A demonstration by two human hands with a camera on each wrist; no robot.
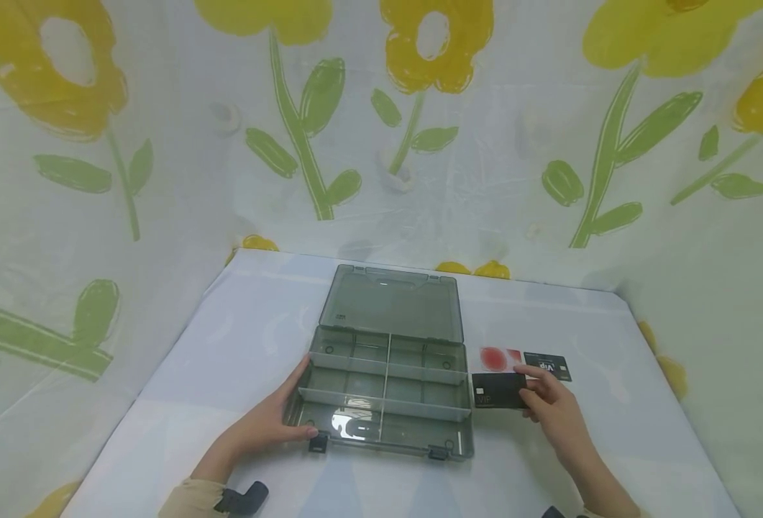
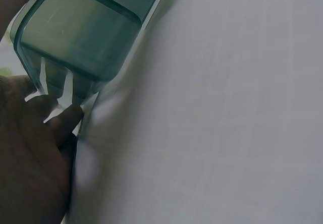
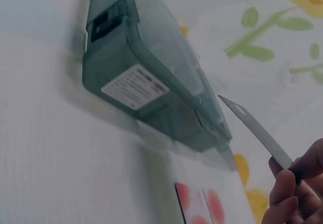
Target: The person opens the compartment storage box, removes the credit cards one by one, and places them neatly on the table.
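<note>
A translucent grey-green compartment box (image 1: 384, 450) lies on the table with its lid (image 1: 390, 302) folded back. White dividers split its inside into several compartments, and no objects show in them. My left hand (image 1: 258, 429) holds the box by its left front corner, thumb by the front latch and fingers along the left side. In the left wrist view, fingertips touch the box wall (image 2: 75, 32). Just beyond the box's right side, my right hand (image 1: 552, 406) pinches a black VIP card (image 1: 499, 391) by its right end. The right wrist view shows this card (image 3: 260, 133) nearly edge-on, raised off the table.
A red-and-white card (image 1: 494, 357) and another black Vip card (image 1: 552, 365) lie on the table right of the box, partly behind my right hand. A white label (image 3: 135, 87) is on the box's side. Flower-patterned sheets (image 1: 472, 180) enclose the white table (image 1: 258, 309).
</note>
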